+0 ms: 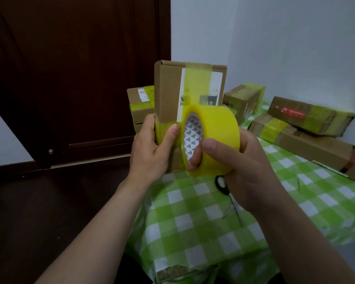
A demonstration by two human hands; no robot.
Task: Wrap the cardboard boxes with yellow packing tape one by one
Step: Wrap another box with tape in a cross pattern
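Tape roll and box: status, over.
Left hand grips upright box. Right hand holds tape roll, tape running up box face. Scissors lie on tablecloth below, not obstructing.

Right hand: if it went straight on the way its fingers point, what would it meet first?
Probably the cardboard box. The right hand grips the tape roll, fingers through its core pointing left at the box the left hand holds; the roll seems against it, depth unclear.
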